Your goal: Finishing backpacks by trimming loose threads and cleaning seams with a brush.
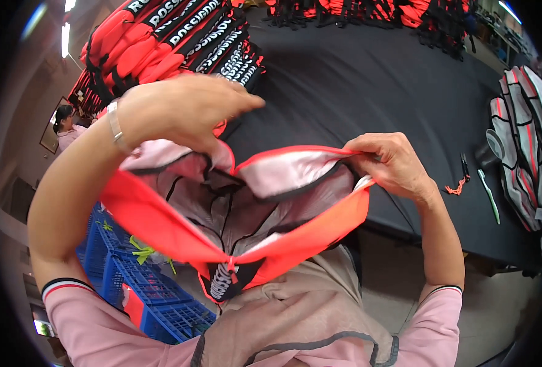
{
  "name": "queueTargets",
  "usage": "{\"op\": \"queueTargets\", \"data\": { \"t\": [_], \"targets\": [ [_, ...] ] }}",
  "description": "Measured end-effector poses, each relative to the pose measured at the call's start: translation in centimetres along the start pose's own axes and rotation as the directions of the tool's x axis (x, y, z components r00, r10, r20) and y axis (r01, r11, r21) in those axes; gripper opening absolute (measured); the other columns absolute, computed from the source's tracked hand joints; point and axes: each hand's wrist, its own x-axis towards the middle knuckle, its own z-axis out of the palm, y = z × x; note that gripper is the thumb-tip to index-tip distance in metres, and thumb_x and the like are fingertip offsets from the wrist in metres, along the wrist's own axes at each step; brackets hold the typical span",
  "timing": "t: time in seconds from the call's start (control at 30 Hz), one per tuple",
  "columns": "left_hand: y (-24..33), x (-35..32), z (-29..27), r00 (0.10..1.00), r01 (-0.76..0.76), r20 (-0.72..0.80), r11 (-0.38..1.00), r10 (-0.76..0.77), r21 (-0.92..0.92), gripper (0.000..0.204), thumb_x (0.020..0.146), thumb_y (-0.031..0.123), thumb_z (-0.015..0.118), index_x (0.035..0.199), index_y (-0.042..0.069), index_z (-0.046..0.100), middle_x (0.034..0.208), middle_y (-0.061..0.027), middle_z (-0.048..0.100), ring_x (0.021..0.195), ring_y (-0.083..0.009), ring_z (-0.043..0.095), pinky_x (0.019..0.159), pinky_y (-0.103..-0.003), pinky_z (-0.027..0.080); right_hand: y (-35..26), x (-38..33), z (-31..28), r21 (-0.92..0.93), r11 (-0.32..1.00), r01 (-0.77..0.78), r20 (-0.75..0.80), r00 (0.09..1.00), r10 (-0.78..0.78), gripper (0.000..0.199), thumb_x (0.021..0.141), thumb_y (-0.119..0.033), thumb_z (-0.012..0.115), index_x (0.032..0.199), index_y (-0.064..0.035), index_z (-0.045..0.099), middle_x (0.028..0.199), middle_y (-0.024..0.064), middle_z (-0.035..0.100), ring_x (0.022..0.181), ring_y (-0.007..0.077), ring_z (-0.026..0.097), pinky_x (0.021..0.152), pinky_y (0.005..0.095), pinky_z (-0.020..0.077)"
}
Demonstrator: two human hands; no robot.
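A red bag (160, 214) with a pale grey lining and dark seam binding gapes wide in front of my body. Its mouth faces me, and a black panel with white lettering hangs at the near edge beside a zipper end. My right hand (393, 162) pinches the right end of the bag's opening between thumb and fingers. Above the left side of the opening is my left hand (182, 110), slightly blurred, its fingers stretched to the right and its thumb pointing down near the lining. Nothing shows in its grasp.
Red and black bags (179, 43) are piled high at the far left of the black-covered table (356, 85). Thread snips (465, 168), a green-and-white toothbrush (489, 196) and grey pieces with red trim (519, 140) lie at right. Blue crates (151, 287) stand below left; a person (67, 128) is beyond.
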Motion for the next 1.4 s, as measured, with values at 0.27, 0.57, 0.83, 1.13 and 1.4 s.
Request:
{"op": "queueTargets", "data": {
  "t": [0.27,0.57,0.83,1.13,1.4],
  "targets": [
    [7.3,6.7,11.0,0.982,-0.037,0.097,0.663,0.163,-0.747,0.067,0.072,0.039,0.083,0.121,0.0,0.057,0.094,-0.021,0.07,0.09,-0.0365,0.069,0.078,-0.04,0.055,1.9,-4.2,-0.7,-0.014,0.982,-0.188,0.076,0.979,0.189,0.013,0.081,0.001,0.066,0.094,0.0007,0.069,0.077,0.0121,0.068,0.068,0.0235,0.066,0.064,0.0324,0.0521],
    [6.9,7.3,9.5,0.972,0.097,0.213,0.651,0.101,-0.753,0.062,0.072,0.038,0.082,0.112,-0.005,0.064,0.095,-0.027,0.069,0.094,-0.0415,0.067,0.084,-0.043,0.053,5.1,-7.0,-1.4,0.156,0.915,-0.372,0.181,0.922,0.343,0.011,0.087,-0.005,0.065,0.093,0.0027,0.069,0.071,0.0094,0.068,0.064,0.0155,0.063,0.062,0.0299,0.0506],
    [3.5,10.0,7.7,0.95,0.091,0.274,0.703,0.152,-0.706,0.062,0.069,0.033,0.087,0.113,-0.004,0.065,0.094,-0.0161,0.072,0.089,-0.0233,0.069,0.08,-0.036,0.053,2.4,-4.6,-2.2,0.332,0.942,0.055,0.236,0.962,-0.14,0.055,0.074,-0.036,0.084,0.114,-0.0007,0.069,0.118,0.0125,0.067,0.119,0.0298,0.058,0.105,0.0413,0.0425],
    [8.2,4.1,-0.3,1.0,-0.002,0.009,0.957,0.004,-0.29,0.076,0.08,0.049,0.075,0.13,-0.005,0.054,0.111,-0.0227,0.064,0.093,-0.0365,0.067,0.086,-0.042,0.053,1.1,-1.8,0.6,0.077,0.994,-0.077,0.065,0.995,0.072,0.02,0.087,-0.019,0.068,0.084,0.0006,0.07,0.067,0.0177,0.061,0.058,0.0312,0.06,0.056,0.0369,0.0471],
    [7.4,-2.4,2.7,0.956,-0.026,-0.256,0.825,-0.145,-0.565,0.044,0.072,-0.001,0.067,0.116,0.0,0.063,0.118,-0.0168,0.064,0.108,-0.033,0.063,0.092,-0.039,0.051,-7.1,1.3,0.4,-0.009,0.956,0.293,-0.137,0.947,-0.292,0.015,0.088,-0.011,0.069,0.089,0.0036,0.069,0.073,0.0222,0.065,0.064,0.0366,0.065,0.057,0.0396,0.0506]
  ]
}}
